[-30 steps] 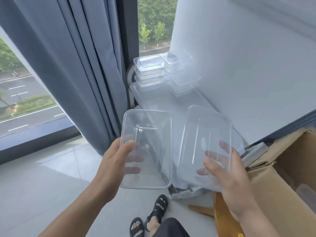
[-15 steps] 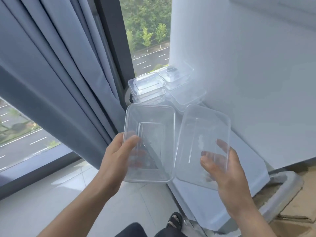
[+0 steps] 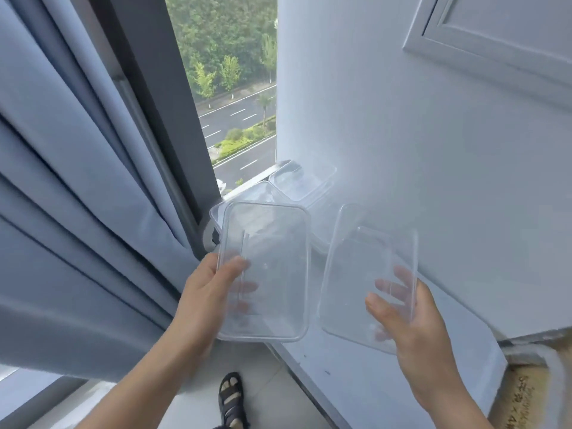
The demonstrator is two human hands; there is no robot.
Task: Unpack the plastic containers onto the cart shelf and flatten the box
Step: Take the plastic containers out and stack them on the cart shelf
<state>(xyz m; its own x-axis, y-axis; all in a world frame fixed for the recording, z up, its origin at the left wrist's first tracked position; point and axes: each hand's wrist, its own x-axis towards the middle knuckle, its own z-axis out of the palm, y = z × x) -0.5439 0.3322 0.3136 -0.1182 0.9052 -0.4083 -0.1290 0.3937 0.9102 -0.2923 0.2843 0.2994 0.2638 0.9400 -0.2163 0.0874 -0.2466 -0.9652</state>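
My left hand (image 3: 207,292) grips a clear rectangular plastic container (image 3: 272,267) by its near left edge, thumb on top and fingers showing through underneath. My right hand (image 3: 405,323) holds a second clear container (image 3: 359,274) by its near right corner, tilted up. Both are held above the white cart shelf (image 3: 387,379). At the shelf's far end, against the window, stand stacked clear containers (image 3: 301,181). A strip of the cardboard box (image 3: 532,394) shows at the lower right edge.
A white wall (image 3: 433,150) runs close along the right of the shelf. Grey-blue curtains (image 3: 77,196) hang on the left beside a dark window frame (image 3: 148,88). A sandalled foot (image 3: 230,397) stands on the tiled floor below.
Both hands have carried the containers forward and up over the shelf, towards the stacked ones. The view has swung away from the box, which is now almost out of sight.
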